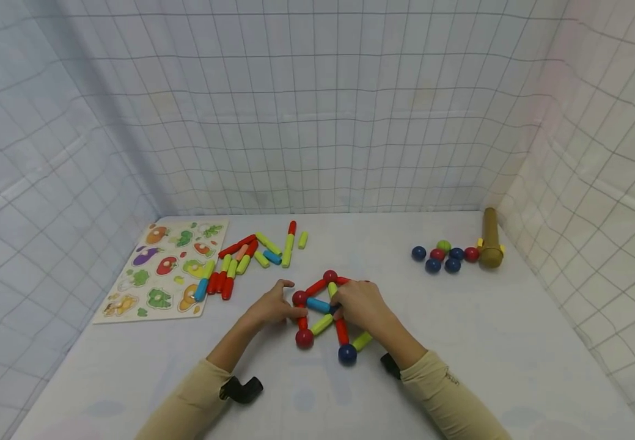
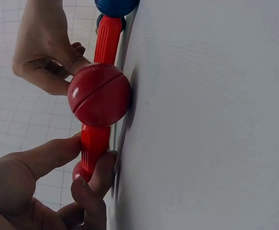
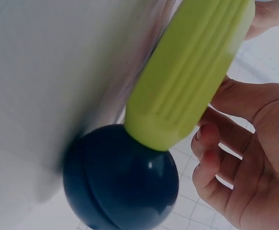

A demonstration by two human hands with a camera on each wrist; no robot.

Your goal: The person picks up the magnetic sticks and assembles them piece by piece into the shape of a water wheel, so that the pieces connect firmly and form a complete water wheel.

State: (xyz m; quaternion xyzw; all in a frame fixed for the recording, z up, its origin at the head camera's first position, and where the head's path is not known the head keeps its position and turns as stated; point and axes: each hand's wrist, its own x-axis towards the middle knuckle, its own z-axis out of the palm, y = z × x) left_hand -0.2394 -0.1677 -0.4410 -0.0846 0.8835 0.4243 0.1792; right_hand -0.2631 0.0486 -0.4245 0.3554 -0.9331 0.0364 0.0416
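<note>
A flat frame of magnetic rods and balls lies on the table. My left hand [image 1: 274, 307] pinches a red rod [image 2: 94, 148] between thumb and fingers, between two red balls, the nearer one [image 2: 99, 95] at the frame's front left. My right hand [image 1: 362, 305] covers the right part of the frame; its fingertips pinch a dark blue ball [image 1: 334, 310] at the centre, largely hidden. A light blue rod [image 1: 318, 305] and a yellow-green rod [image 1: 322, 324] run to that centre. Another blue ball [image 3: 120, 177] at the front joins a red rod [image 1: 341, 332] and a yellow-green rod [image 3: 190, 76].
Loose red, yellow-green and blue rods [image 1: 288, 244] lie at the back left, some over a vegetable picture board [image 1: 154, 287]. Several loose balls [image 1: 433, 266] sit at the back right beside an olive-brown cylinder [image 1: 491, 238]. Gridded white cloth walls [image 1: 323, 122] enclose the table.
</note>
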